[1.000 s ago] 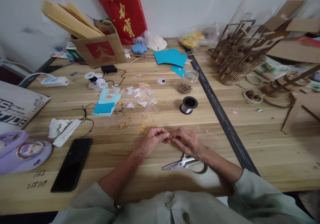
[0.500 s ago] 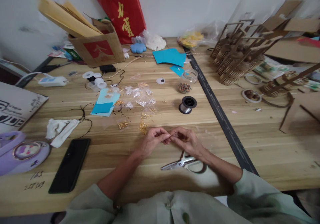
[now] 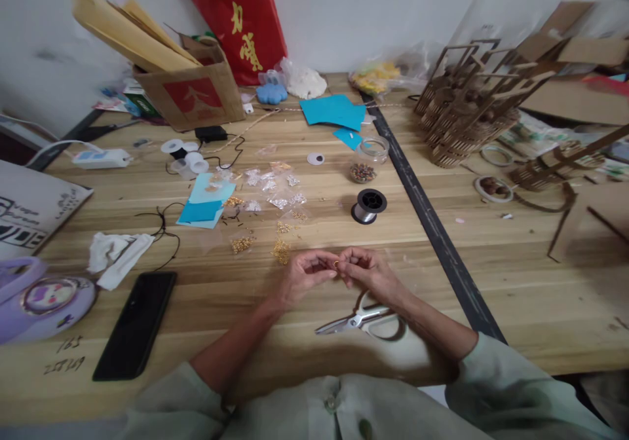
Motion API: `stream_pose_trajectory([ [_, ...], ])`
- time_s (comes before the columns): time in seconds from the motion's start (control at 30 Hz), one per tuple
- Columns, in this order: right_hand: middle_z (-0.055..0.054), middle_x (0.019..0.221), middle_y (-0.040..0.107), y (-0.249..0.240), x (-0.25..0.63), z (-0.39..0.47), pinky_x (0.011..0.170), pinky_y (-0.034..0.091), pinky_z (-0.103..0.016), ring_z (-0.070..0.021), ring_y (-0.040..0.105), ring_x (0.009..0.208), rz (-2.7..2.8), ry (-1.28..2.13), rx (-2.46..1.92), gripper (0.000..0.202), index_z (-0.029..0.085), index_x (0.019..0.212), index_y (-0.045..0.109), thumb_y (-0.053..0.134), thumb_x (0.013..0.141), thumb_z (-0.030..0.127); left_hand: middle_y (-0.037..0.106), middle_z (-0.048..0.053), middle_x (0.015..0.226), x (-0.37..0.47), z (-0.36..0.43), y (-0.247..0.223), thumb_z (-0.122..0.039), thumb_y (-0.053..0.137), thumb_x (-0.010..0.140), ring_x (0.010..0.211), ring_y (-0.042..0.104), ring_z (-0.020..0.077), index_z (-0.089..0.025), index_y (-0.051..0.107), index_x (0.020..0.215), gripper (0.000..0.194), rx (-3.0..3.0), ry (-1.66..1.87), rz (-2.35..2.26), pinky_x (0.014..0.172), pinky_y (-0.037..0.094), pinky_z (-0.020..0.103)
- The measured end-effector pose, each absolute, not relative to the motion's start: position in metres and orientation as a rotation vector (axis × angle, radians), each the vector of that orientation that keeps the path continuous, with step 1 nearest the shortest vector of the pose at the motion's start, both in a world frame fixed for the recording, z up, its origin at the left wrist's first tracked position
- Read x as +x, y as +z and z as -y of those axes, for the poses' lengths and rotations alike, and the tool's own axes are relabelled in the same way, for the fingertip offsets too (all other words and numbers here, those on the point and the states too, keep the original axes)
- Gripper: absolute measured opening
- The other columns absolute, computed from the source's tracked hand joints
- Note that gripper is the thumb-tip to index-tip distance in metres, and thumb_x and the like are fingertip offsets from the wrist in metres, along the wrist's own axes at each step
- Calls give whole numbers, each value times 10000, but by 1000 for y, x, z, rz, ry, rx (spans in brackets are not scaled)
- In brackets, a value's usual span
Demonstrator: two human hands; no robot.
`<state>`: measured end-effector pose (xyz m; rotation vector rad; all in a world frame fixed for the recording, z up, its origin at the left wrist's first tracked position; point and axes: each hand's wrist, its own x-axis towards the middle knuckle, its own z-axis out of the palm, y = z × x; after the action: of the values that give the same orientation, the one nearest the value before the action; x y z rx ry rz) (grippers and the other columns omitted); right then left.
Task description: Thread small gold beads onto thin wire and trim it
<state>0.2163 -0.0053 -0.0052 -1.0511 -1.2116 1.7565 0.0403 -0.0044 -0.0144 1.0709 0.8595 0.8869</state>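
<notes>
My left hand (image 3: 310,274) and my right hand (image 3: 367,272) meet fingertip to fingertip above the table. A small gold ring (image 3: 337,264) shows between them, pinched by the right thumb and forefinger. The left fingertips close on its other side; any finer piece there is too small to make out. Just below the right hand lie scissors (image 3: 361,321), blades pointing left. Loose gold findings (image 3: 281,251) are piled beyond the left hand, beside a small bag of gold beads (image 3: 242,244). Farther off stands a black spool of clear line (image 3: 366,207).
A glass jar of beads (image 3: 364,170) stands behind the spool. Blue paper sheets (image 3: 201,212) and small bags of silvery pieces (image 3: 278,201) lie at left centre. A black phone (image 3: 135,325) is near the front left. Woven baskets (image 3: 457,122) stand at the back right.
My fingertips have shifted slightly, and the gold ring between them now shows. The scissors and other things on the table have stayed in place.
</notes>
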Motion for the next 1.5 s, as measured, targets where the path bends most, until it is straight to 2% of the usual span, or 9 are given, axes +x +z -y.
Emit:
stream_pose_trajectory([
  [0.37, 30, 585, 569, -12, 216, 7, 487, 413, -189, -59, 494, 472, 1188, 1794, -988, 282, 144, 748, 590, 710, 737, 400, 713, 57, 814, 40, 5, -15, -237, 728, 691, 733, 649, 151, -146, 721, 815, 155, 1247, 953, -933, 704, 512, 249],
  [0.67, 24, 616, 587, -11, 217, 9, 486, 424, -179, -54, 503, 474, 1192, 1785, -993, 248, 144, 763, 600, 708, 748, 367, 706, 54, 792, 38, 6, -14, -251, 737, 690, 732, 643, 150, -139, 715, 810, 166, 1230, 937, -949, 702, 505, 245],
  [1.17, 28, 584, 562, -9, 216, 8, 489, 420, -196, -62, 485, 470, 1206, 1795, -1018, 282, 146, 739, 594, 704, 739, 406, 686, 49, 800, 37, 4, -18, -264, 729, 701, 747, 626, 144, -150, 714, 825, 169, 1238, 937, -895, 697, 492, 238],
  [1.37, 14, 613, 568, -4, 215, 11, 478, 402, -205, -75, 481, 492, 1316, 1620, -1101, 287, 151, 780, 602, 683, 746, 424, 689, 44, 773, 38, 3, -13, -282, 760, 654, 730, 624, 147, -134, 702, 789, 209, 1142, 931, -985, 710, 496, 250],
  [1.5, 2, 626, 563, 0, 213, 15, 508, 396, -212, -94, 491, 551, 1519, 1378, -1132, 216, 149, 785, 597, 608, 812, 363, 689, 45, 782, 38, 4, -11, -282, 758, 658, 742, 619, 146, -132, 703, 786, 205, 1157, 926, -994, 713, 496, 249],
])
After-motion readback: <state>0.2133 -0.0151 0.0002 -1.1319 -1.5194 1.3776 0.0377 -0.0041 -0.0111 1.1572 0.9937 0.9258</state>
